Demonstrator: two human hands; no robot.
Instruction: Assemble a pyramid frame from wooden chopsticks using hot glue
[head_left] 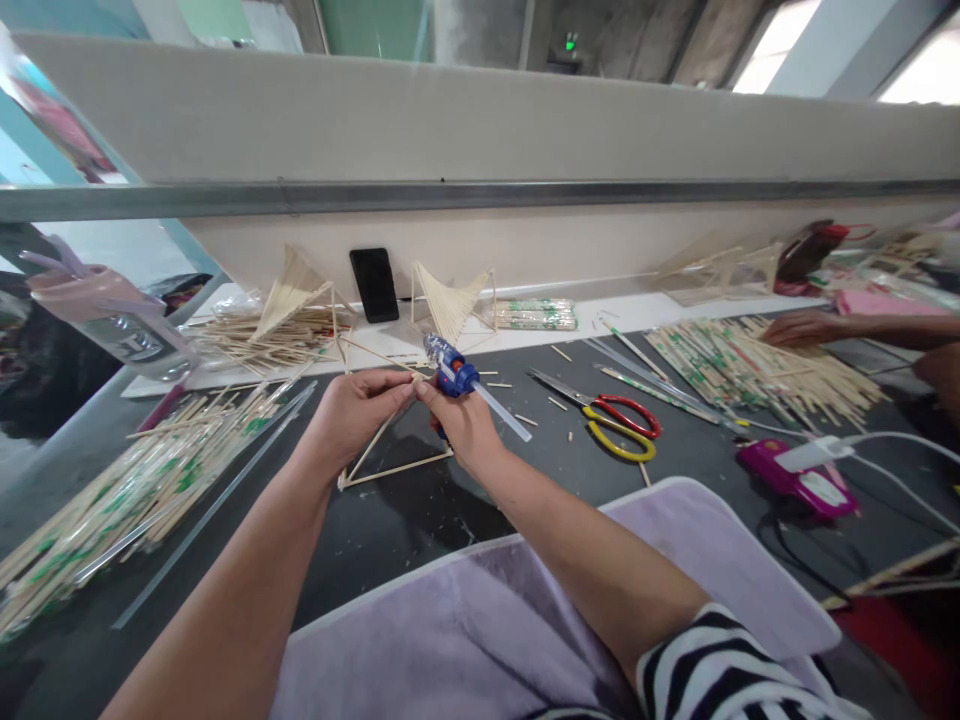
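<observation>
My right hand [463, 425] is closed around a blue glue gun [452, 369] with a clear glue stick [504, 412] poking out of its back. My left hand [358, 410] pinches the top of a triangular frame of thin wooden sticks [390, 452] that rests on the dark table [405, 515]. Both hands meet at the frame's top corner, where the gun's nozzle points.
Piles of wrapped sticks lie at the left [127, 495] and right [739, 365]. Red and yellow scissors [619, 425], a pink glue gun [795, 480] with cable, a black phone [374, 284] and finished stick models [450, 300] stand around. Another person's hand [806, 328] rests at the right. A lilac cloth [525, 620] covers my lap.
</observation>
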